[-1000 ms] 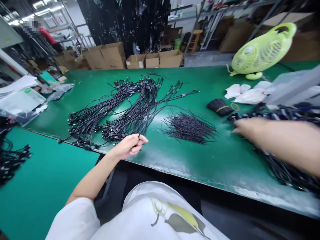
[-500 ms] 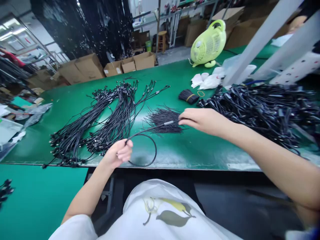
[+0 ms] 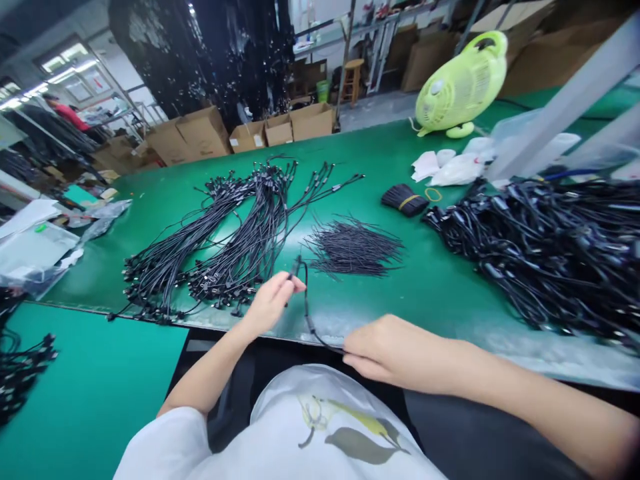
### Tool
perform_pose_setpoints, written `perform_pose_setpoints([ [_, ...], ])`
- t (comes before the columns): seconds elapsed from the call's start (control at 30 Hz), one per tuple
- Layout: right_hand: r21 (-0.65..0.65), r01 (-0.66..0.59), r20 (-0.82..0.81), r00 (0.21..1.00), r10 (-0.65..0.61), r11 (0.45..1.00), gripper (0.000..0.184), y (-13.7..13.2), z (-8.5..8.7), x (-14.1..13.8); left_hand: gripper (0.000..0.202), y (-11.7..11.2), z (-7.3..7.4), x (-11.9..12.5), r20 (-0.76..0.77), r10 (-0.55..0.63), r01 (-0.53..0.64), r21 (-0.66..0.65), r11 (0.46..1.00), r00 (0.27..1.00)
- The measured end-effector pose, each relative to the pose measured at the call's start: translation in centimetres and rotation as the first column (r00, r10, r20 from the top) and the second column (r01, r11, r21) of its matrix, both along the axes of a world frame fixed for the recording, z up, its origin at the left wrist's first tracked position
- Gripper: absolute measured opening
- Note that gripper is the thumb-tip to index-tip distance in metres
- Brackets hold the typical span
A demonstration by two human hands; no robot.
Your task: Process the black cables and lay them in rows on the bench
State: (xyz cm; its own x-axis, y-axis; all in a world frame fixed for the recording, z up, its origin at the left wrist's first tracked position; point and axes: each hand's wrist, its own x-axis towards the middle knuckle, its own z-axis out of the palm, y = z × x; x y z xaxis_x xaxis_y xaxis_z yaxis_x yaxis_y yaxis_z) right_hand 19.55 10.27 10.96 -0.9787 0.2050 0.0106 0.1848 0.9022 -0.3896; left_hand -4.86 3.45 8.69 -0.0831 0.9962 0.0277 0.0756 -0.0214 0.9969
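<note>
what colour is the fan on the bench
The desk fan is a light lime green all over, and it shows best in the head view.

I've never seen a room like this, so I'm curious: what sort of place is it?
Probably a small workshop assembling electronic cables. The left hand and right hand hold a black cable over a green workbench laid with bundled cables and short wires, with cardboard boxes stacked behind.

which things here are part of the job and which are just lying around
In use: black cable held between left hand and right hand; laid-out cable bundles; heap of cables; short black wires.
Lying about: lime-green fan; white plastic bags; cardboard boxes.
</note>
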Motion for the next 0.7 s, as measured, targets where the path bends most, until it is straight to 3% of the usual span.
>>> perform_pose_setpoints([
  [0.07, -0.095, 0.075, -0.08, 0.993, -0.083, 0.993, 0.03, 0.0, 0.8, -1.8, 0.029, -0.3, -0.6, 1.3, -0.102, -0.206, 0.204, -0.026, 0.979, 0.973],
  [0.13, -0.209, 0.223, -0.234, 0.934, -0.27, 0.952, 0.03, 1.2, 0.6, -3.1, 0.031, -0.6, -0.8, 2.0, 0.008, -0.34, 0.34, -0.04, 0.94, 0.941],
  [0.2, -0.363, 0.292, -0.399, 0.81, -0.431, 0.885, 0.023, 2.5, -0.6, -4.3, 0.032, -0.8, -0.9, 2.2, 0.214, -0.355, 0.365, -0.01, 0.931, 0.91],
  [0.27, -0.542, 0.273, -0.459, 0.695, -0.553, 0.794, 0.028, 3.0, -2.4, -5.5, 0.033, -0.7, -1.0, 2.5, 0.399, -0.302, 0.323, 0.017, 0.946, 0.866],
  [0.3, -0.646, 0.25, -0.433, 0.658, -0.616, 0.721, 0.028, 2.9, -3.4, -6.2, 0.033, -0.6, -1.1, 2.7, 0.457, -0.255, 0.282, 0.009, 0.959, 0.852],
  [0.37, -0.828, 0.216, -0.311, 0.593, -0.743, 0.518, 0.024, 2.3, -5.1, -7.3, 0.037, -0.4, -1.7, 3.3, 0.506, -0.147, 0.207, -0.066, 0.976, 0.85],
  [0.43, -0.935, 0.175, -0.172, 0.534, -0.828, 0.307, 0.024, 1.6, -6.2, -8.1, 0.044, -0.4, -2.6, 4.1, 0.508, -0.059, 0.166, -0.167, 0.972, 0.86],
  [0.5, -0.987, 0.075, -0.084, 0.528, -0.845, 0.145, 0.022, 1.1, -6.5, -8.4, 0.051, -0.6, -3.7, 4.7, 0.511, 0.011, 0.118, -0.221, 0.968, 0.86],
  [0.6, -0.99, -0.137, -0.047, 0.571, -0.819, -0.038, 0.02, 0.7, -6.2, -8.2, 0.046, -1.0, -4.8, 4.8, 0.488, 0.068, 0.033, -0.195, 0.98, 0.87],
  [0.7, -0.96, -0.243, -0.042, 0.611, -0.79, -0.137, 0.02, -0.2, -5.8, -8.1, 0.038, -1.4, -5.2, 4.5, 0.405, -0.017, 0.098, -0.18, 0.979, 0.914],
])
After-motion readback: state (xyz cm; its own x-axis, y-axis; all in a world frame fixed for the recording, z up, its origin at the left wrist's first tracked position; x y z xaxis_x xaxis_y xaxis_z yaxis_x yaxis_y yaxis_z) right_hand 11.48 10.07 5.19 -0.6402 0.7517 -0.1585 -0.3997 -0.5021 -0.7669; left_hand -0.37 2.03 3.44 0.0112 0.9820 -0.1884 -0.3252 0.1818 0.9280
